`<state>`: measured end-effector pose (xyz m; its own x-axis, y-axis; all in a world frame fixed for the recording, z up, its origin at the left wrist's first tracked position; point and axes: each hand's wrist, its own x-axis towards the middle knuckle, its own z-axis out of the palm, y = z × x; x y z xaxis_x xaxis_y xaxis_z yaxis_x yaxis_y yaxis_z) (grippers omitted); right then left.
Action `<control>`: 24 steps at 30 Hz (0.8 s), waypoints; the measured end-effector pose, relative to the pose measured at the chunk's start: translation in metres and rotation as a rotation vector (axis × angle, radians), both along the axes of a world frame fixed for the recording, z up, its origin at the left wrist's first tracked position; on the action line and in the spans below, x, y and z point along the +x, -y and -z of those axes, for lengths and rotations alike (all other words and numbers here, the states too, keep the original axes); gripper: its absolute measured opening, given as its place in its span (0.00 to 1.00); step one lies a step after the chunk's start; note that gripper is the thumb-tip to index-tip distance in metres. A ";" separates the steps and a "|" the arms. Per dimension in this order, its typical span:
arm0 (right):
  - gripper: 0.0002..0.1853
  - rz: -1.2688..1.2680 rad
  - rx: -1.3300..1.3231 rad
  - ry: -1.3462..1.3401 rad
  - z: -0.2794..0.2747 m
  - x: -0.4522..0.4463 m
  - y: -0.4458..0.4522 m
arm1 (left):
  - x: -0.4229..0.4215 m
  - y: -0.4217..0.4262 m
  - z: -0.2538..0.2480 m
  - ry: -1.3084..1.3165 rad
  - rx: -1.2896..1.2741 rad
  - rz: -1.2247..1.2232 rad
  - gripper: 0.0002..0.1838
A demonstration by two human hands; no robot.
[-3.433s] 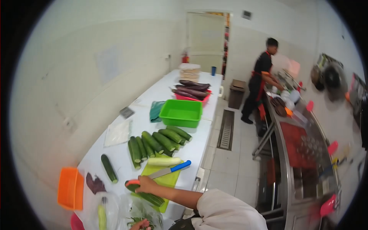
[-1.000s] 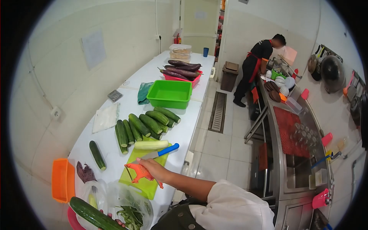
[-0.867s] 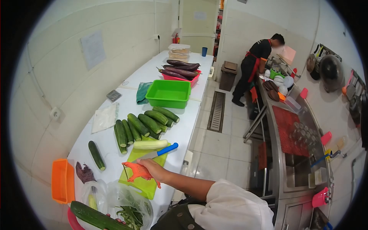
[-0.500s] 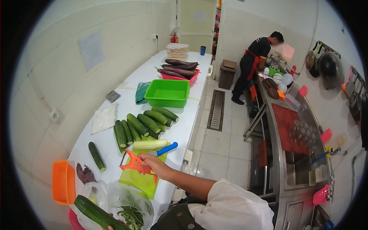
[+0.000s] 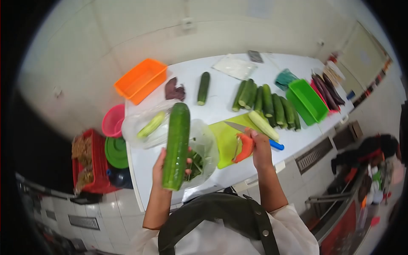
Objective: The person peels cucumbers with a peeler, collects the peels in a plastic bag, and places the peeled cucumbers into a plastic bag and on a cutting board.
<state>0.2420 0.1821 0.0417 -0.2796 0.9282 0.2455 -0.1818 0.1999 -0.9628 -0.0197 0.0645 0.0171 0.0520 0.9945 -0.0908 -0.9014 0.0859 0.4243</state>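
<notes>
My left hand (image 5: 158,170) is wrapped round a dark green, unpeeled zucchini (image 5: 176,144), held upright above the near side of the table. An orange peeler (image 5: 245,148) is gripped in my right hand (image 5: 260,146), over the lime-green cutting board (image 5: 223,142). On that board lie a pale peeled zucchini (image 5: 263,125) and a knife (image 5: 276,145) with a blue handle. Beneath the held zucchini, a clear plastic bag (image 5: 207,155) contains green peelings (image 5: 195,168). Another clear bag (image 5: 135,131), to its left, has a pale peeled zucchini (image 5: 151,124) in it.
Several unpeeled zucchini (image 5: 267,101) lie behind the board, one (image 5: 204,88) apart. A green tub (image 5: 307,102) and eggplants (image 5: 329,91) are at right, an orange tub (image 5: 142,80) back left. A red crate (image 5: 91,161) stands left of the table; a person (image 5: 367,151) is far right.
My view has swung left and down onto the table. The zucchini in my left hand has come up into the middle of view. My right hand still holds the peeler by the board.
</notes>
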 end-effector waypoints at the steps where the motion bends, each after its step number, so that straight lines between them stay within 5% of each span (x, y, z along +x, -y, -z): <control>1: 0.19 0.019 0.106 0.142 -0.003 -0.009 0.000 | 0.001 0.001 0.003 -0.077 -0.008 -0.012 0.33; 7: 0.18 -0.053 0.779 0.578 -0.045 -0.074 0.008 | -0.019 0.006 0.033 -0.152 -0.077 -0.091 0.25; 11: 0.17 -0.231 1.093 0.616 -0.069 -0.115 0.028 | -0.014 0.009 0.023 -0.459 -0.110 -0.321 0.22; 24: 0.13 -0.345 1.400 0.534 -0.060 -0.164 0.054 | -0.021 0.016 0.020 -0.495 -0.224 -0.377 0.21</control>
<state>0.0777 0.1282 0.1018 -0.7621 -0.0802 0.6425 -0.1135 0.9935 -0.0106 -0.0405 0.0481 -0.0029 -0.3971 0.8907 -0.2214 -0.5903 -0.0631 0.8047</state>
